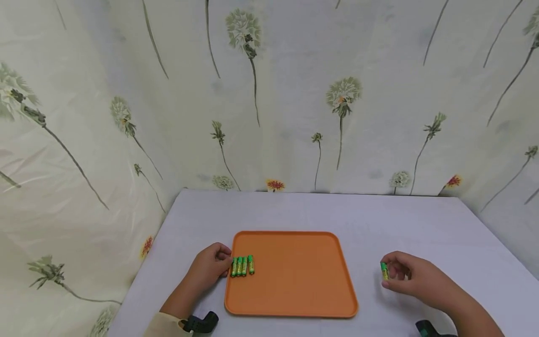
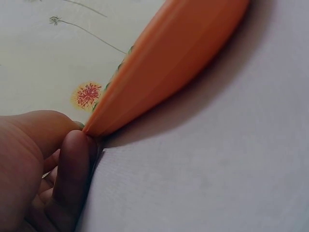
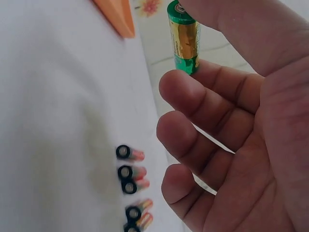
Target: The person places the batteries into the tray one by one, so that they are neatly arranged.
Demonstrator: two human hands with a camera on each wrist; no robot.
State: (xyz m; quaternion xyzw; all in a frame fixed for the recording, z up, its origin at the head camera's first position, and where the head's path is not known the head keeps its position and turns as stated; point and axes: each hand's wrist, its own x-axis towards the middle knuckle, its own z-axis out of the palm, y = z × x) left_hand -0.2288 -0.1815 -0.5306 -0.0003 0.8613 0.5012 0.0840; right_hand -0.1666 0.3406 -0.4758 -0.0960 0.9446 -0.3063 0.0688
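My left hand (image 1: 212, 263) is at the left side of an orange tray (image 1: 299, 276), its thumb and a finger pinching the rim in the left wrist view. Just inside that rim, several green-and-gold batteries (image 1: 244, 266) stand in a row side by side, the rightmost set slightly apart. To the right of the tray, above the table, my right hand (image 1: 417, 278) pinches a single green-and-gold battery (image 3: 184, 38) by its two ends between thumb and index finger. The other fingers of that hand are loosely curled around nothing.
Several batteries with black ends and reddish bodies (image 3: 124, 152) sit on the white tabletop (image 1: 202, 210) in the right wrist view. A flower-print curtain (image 1: 290, 93) hangs behind the table and along its sides. Dark bands (image 1: 202, 323) are on both wrists.
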